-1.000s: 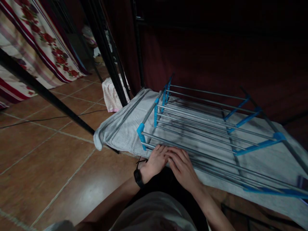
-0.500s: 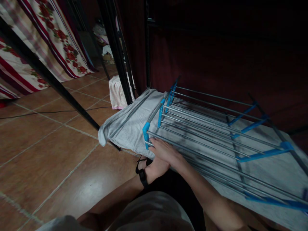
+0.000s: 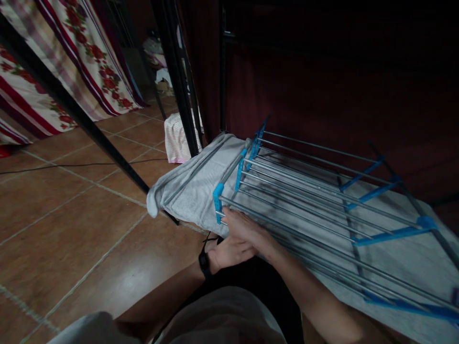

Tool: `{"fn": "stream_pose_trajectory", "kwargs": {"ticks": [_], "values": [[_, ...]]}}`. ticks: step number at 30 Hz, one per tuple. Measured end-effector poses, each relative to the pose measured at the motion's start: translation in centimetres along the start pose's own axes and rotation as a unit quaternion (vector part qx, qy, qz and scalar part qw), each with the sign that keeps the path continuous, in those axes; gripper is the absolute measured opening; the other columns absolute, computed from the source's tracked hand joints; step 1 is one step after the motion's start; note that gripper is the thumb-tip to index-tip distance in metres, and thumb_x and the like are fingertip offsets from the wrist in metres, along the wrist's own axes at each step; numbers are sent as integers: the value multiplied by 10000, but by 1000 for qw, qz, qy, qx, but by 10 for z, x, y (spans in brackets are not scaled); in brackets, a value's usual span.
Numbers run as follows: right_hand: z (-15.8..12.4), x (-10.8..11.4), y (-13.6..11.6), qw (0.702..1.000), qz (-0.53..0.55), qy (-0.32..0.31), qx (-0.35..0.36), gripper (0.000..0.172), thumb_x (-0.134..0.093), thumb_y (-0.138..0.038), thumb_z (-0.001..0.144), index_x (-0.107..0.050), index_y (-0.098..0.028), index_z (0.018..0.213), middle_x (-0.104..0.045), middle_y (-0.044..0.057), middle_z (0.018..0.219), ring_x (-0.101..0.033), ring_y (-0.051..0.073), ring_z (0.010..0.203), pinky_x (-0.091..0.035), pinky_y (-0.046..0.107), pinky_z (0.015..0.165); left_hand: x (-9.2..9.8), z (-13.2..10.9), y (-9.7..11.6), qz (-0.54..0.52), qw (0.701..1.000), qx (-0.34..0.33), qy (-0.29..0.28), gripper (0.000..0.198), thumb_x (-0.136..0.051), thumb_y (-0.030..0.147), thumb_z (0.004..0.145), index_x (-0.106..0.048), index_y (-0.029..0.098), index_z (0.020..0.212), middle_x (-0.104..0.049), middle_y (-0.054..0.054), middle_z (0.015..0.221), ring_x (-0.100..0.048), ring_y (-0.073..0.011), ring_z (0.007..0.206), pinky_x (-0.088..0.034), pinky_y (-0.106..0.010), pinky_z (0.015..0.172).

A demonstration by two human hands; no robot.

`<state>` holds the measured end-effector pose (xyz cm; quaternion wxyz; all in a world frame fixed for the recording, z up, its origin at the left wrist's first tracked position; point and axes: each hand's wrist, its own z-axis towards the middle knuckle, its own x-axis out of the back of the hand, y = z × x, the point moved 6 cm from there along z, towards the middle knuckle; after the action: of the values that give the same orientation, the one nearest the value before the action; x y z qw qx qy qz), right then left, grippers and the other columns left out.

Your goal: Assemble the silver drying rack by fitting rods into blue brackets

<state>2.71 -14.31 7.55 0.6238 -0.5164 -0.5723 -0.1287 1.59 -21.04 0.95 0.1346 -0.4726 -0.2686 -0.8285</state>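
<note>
A folding clothes drying rack (image 3: 292,196) with metal rods and blue plastic joints lies along a bed-like surface covered in grey cloth. Close to its near left blue corner (image 3: 218,191), my right hand (image 3: 245,227) is closed on the front rods, knuckles up. Just below it is my left hand (image 3: 229,252), wearing a black watch (image 3: 204,262) on the wrist. Its fingers are curled in under my right hand and wrist. Partly hidden there, they do not show what they hold. The rack's far left joints (image 3: 256,143) stand up above the cloth.
Grey cloth (image 3: 201,174) covers the surface, bunched at its left end. Black metal posts (image 3: 179,86) rise there, one slanting across the left. A striped cloth (image 3: 178,138) hangs behind. A floral curtain (image 3: 96,52), tiled floor (image 3: 79,200) and dark cable (image 3: 71,166) are left.
My left hand has slid slightly down and left and turned, with its fingers now curled beneath my right wrist. My right fingers have bent further round the rods. The rack has hardly moved.
</note>
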Motion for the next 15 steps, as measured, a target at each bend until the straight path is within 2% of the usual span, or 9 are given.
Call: {"fn": "stream_pose_trajectory", "kwargs": {"ticks": [2, 3, 5, 6, 8, 9, 11, 13, 15], "values": [[1, -1, 0, 1000, -7, -8, 18, 245, -427, -214, 994, -565, -176, 1193, -734, 117, 1051, -692, 231, 1012, -492, 317, 811, 18, -13, 11, -7, 997, -68, 28, 289, -416, 157, 966, -691, 231, 1013, -742, -71, 999, -666, -156, 971, -518, -301, 899], [1, -1, 0, 1000, -13, -8, 22, 240, -412, -220, 1001, -560, -162, 1181, -732, 119, 1040, -695, 227, 999, -488, 309, 802, 29, -21, 10, -3, 996, -63, 66, 274, -429, 137, 952, -687, 219, 994, -738, -78, 976, -662, -164, 946, -516, -328, 899], [1, -1, -1, 999, -24, -12, 30, 240, -387, -225, 1008, -546, -147, 1172, -725, 120, 1039, -697, 222, 986, -484, 292, 786, 53, -37, -5, -1, 984, 32, 178, 241, -448, 120, 927, -672, 206, 905, -719, -68, 909, -643, -175, 897, -507, -362, 874], [1, -1, -2, 999, -30, -13, 33, 245, -378, -231, 1011, -540, -146, 1174, -722, 123, 1042, -697, 223, 981, -484, 290, 779, 66, -47, -18, -10, 963, 105, 247, 235, -444, 123, 923, -654, 203, 853, -699, -58, 871, -630, -174, 870, -503, -359, 847], [1, -1, -3, 999, -37, -11, 32, 265, -364, -257, 1017, -528, -151, 1196, -714, 131, 1066, -695, 229, 986, -486, 295, 781, 88, -66, -46, -53, 892, 252, 372, 214, -442, 169, 925, -623, 200, 815, -658, -45, 840, -608, -172, 845, -495, -335, 801], [1, 0, -3, 999, -40, -10, 26, 272, -369, -278, 1018, -529, -154, 1200, -712, 137, 1077, -695, 232, 987, -488, 298, 782, 95, -71, -59, -86, 854, 303, 414, 186, -457, 209, 925, -623, 199, 842, -651, -46, 862, -605, -174, 858, -494, -329, 803], [1, 1, -4, 999, -46, -6, 13, 287, -382, -317, 1020, -541, -154, 1194, -711, 149, 1086, -695, 238, 991, -490, 303, 789, 100, -68, -81, -170, 814, 349, 433, 166, -533, 297, 903, -638, 195, 981, -666, -60, 986, -611, -189, 941, -490, -337, 869], [1, 1, -5, 999, -51, -1, 9, 302, -387, -330, 1022, -553, -144, 1193, -710, 161, 1096, -693, 245, 1011, -491, 311, 804, 94, -52, -98, -277, 809, 347, 385, 300, -617, 387, 860, -643, 190, 1085, -679, -74, 1080, -615, -211, 1014, -483, -349, 920], [2, 1, -6, 998, -55, 8, 13, 313, -384, -322, 1024, -562, -131, 1197, -705, 174, 1117, -687, 254, 1034, -492, 323, 822, 81, -38, -109, -372, 792, 342, 343, 371, -655, 479, 823, -669, 175, 1035, -701, -70, 998, -629, -218, 960, -499, -348, 889]]}}
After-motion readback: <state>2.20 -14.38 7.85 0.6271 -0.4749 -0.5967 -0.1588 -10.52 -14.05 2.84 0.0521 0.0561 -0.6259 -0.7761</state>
